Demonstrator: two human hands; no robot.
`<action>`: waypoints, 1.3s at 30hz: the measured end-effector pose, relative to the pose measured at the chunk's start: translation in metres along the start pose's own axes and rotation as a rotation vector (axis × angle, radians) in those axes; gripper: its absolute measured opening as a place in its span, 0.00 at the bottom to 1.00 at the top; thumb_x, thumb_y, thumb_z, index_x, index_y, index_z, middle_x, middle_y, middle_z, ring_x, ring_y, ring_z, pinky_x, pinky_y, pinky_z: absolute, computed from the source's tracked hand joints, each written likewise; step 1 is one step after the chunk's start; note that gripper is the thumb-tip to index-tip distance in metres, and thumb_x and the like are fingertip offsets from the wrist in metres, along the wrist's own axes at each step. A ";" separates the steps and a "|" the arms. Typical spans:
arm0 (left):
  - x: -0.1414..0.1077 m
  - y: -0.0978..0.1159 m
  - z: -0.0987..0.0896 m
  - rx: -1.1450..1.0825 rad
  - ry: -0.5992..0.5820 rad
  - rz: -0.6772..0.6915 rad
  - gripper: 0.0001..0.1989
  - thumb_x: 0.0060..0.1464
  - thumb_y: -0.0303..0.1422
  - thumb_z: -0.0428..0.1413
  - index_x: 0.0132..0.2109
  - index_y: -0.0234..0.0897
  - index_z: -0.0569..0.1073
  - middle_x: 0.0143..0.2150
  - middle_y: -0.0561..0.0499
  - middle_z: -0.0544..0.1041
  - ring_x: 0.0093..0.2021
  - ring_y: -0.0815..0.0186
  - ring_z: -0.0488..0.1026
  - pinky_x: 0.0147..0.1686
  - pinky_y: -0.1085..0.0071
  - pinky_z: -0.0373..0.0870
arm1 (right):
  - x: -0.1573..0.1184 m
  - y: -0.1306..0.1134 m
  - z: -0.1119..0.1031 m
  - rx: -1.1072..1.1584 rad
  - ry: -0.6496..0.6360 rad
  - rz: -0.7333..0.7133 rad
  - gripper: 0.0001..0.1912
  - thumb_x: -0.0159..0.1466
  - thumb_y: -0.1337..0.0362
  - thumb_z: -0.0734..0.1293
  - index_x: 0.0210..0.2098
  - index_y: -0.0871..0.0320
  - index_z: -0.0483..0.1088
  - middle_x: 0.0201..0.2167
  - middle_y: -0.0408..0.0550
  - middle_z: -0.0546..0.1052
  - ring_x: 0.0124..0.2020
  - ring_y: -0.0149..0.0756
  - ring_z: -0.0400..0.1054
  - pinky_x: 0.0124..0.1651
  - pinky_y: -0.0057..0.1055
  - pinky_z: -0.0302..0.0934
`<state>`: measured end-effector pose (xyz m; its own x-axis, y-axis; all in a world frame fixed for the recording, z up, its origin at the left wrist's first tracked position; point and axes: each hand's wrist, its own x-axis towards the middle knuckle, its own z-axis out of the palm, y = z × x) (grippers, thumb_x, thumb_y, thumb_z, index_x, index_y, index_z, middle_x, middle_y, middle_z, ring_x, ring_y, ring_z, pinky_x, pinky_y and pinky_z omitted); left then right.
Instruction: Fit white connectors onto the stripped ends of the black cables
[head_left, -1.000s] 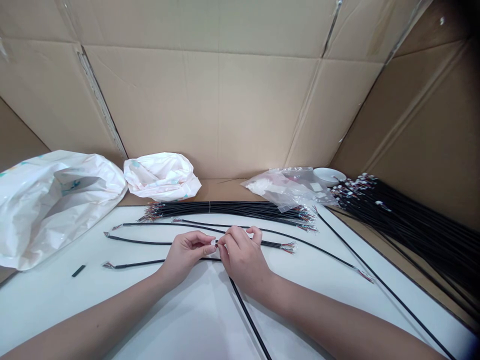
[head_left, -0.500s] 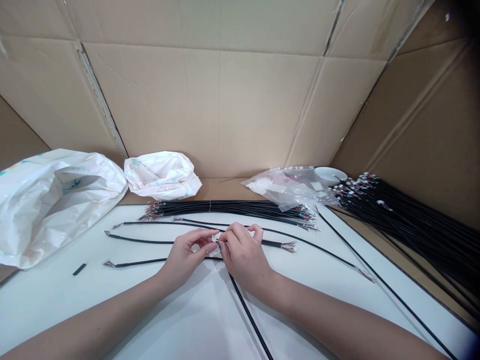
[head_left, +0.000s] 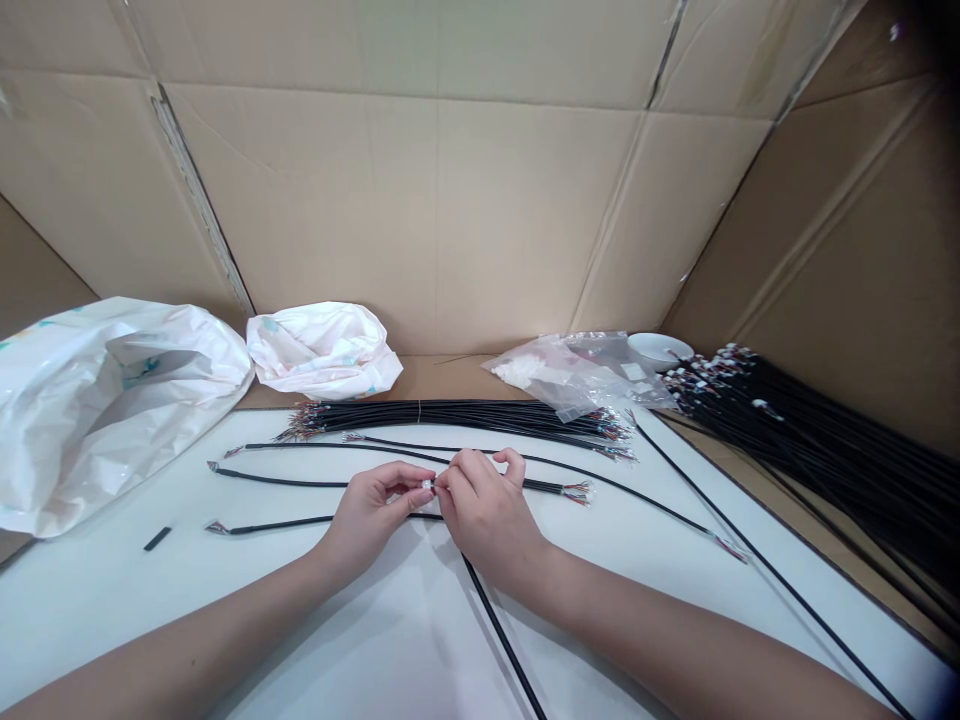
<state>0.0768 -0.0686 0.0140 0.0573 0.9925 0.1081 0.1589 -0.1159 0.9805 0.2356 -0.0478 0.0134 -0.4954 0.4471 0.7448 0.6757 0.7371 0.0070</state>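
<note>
My left hand (head_left: 382, 505) pinches a small white connector (head_left: 427, 484) between thumb and forefinger. Close beside it, my right hand (head_left: 484, 510) is closed on the wire end of a black cable (head_left: 499, 630), whose sheath runs out under the palm toward the near edge. The fingers hide the wires, so I cannot tell how far any sits in the connector. Behind and beneath the hands lie several loose black cables (head_left: 285, 482) with bare coloured wire ends. Farther back is a tied bundle of black cables (head_left: 465, 412).
Two white plastic bags (head_left: 322, 350) stand at the back left. A clear bag of white parts (head_left: 555, 372) and a white bowl (head_left: 660, 350) are at the back right. Many cables with white connectors (head_left: 810, 460) fill the right side. A black strip (head_left: 157, 538) lies left. Cardboard walls (head_left: 405, 200) surround the table.
My fingers have shifted slightly on the small parts; the white connector now faces differently and shows more plainly between my fingertips. The things on the table have stayed in place.
</note>
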 end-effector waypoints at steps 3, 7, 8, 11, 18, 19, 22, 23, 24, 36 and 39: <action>-0.001 -0.001 0.001 -0.085 0.004 -0.023 0.07 0.45 0.33 0.60 0.34 0.35 0.75 0.34 0.50 0.77 0.33 0.68 0.72 0.35 0.75 0.69 | 0.000 0.000 -0.003 -0.051 0.004 -0.067 0.09 0.61 0.75 0.56 0.26 0.60 0.60 0.25 0.44 0.64 0.30 0.32 0.54 0.42 0.38 0.41; -0.002 0.000 0.002 -0.165 -0.002 -0.052 0.06 0.43 0.31 0.61 0.32 0.35 0.75 0.32 0.51 0.77 0.32 0.70 0.71 0.34 0.76 0.69 | 0.001 0.000 -0.006 -0.057 0.021 -0.104 0.09 0.60 0.75 0.55 0.26 0.60 0.60 0.25 0.44 0.64 0.29 0.31 0.55 0.41 0.37 0.41; -0.002 0.001 0.002 -0.180 -0.002 -0.058 0.06 0.43 0.31 0.61 0.32 0.35 0.76 0.32 0.51 0.77 0.32 0.70 0.71 0.34 0.76 0.69 | 0.002 0.000 -0.006 -0.039 0.023 -0.093 0.09 0.61 0.75 0.55 0.26 0.60 0.61 0.25 0.44 0.65 0.30 0.31 0.55 0.42 0.37 0.41; 0.000 0.004 0.002 -0.206 0.008 -0.059 0.06 0.43 0.31 0.61 0.31 0.35 0.76 0.30 0.52 0.77 0.30 0.72 0.71 0.33 0.78 0.68 | 0.004 0.001 -0.005 0.039 0.043 -0.032 0.08 0.62 0.73 0.56 0.28 0.60 0.62 0.27 0.43 0.67 0.31 0.30 0.58 0.43 0.37 0.40; 0.001 0.006 0.002 -0.232 0.028 -0.070 0.06 0.42 0.30 0.62 0.31 0.34 0.76 0.30 0.53 0.77 0.30 0.73 0.71 0.31 0.80 0.68 | 0.007 0.002 -0.006 0.131 0.040 0.022 0.04 0.60 0.71 0.60 0.29 0.60 0.63 0.28 0.42 0.68 0.33 0.29 0.61 0.43 0.36 0.41; 0.001 0.006 0.002 -0.227 0.029 -0.068 0.06 0.42 0.30 0.62 0.31 0.34 0.76 0.30 0.53 0.77 0.30 0.73 0.71 0.31 0.80 0.68 | 0.007 0.002 -0.006 0.131 0.038 0.021 0.04 0.60 0.72 0.59 0.28 0.60 0.63 0.28 0.42 0.68 0.33 0.29 0.61 0.43 0.36 0.41; 0.001 0.006 0.002 -0.207 0.025 -0.058 0.06 0.42 0.30 0.62 0.31 0.34 0.76 0.31 0.52 0.77 0.30 0.73 0.71 0.32 0.80 0.68 | 0.006 0.002 -0.006 0.137 0.029 0.034 0.04 0.59 0.72 0.59 0.29 0.60 0.62 0.29 0.42 0.68 0.33 0.30 0.61 0.44 0.36 0.41; 0.001 0.006 0.002 -0.201 0.025 -0.052 0.06 0.42 0.30 0.62 0.31 0.34 0.76 0.31 0.52 0.77 0.30 0.73 0.71 0.32 0.80 0.68 | 0.006 0.002 -0.005 0.141 0.025 0.042 0.04 0.60 0.72 0.59 0.29 0.60 0.62 0.29 0.42 0.68 0.34 0.30 0.61 0.44 0.36 0.41; 0.001 0.006 0.002 -0.196 0.024 -0.047 0.06 0.42 0.30 0.61 0.31 0.34 0.76 0.31 0.52 0.77 0.31 0.73 0.71 0.33 0.80 0.68 | 0.007 0.002 -0.005 0.143 0.018 0.053 0.04 0.60 0.72 0.59 0.29 0.60 0.62 0.29 0.42 0.68 0.34 0.30 0.61 0.44 0.37 0.41; 0.001 0.004 0.001 -0.089 0.023 -0.003 0.06 0.43 0.30 0.61 0.32 0.34 0.77 0.33 0.50 0.78 0.33 0.70 0.72 0.36 0.77 0.68 | 0.005 0.002 -0.003 0.107 -0.102 0.067 0.06 0.61 0.74 0.56 0.29 0.60 0.61 0.30 0.45 0.66 0.35 0.32 0.58 0.43 0.37 0.41; 0.000 0.004 0.001 -0.075 0.016 -0.002 0.06 0.43 0.30 0.61 0.32 0.34 0.77 0.33 0.50 0.78 0.34 0.69 0.72 0.36 0.77 0.68 | 0.003 0.001 -0.001 0.114 -0.122 0.071 0.07 0.61 0.74 0.55 0.29 0.60 0.61 0.30 0.45 0.66 0.34 0.33 0.57 0.42 0.37 0.41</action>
<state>0.0780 -0.0689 0.0181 0.0407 0.9933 0.1083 0.0847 -0.1114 0.9902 0.2350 -0.0461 0.0164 -0.5156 0.5532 0.6543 0.6487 0.7509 -0.1237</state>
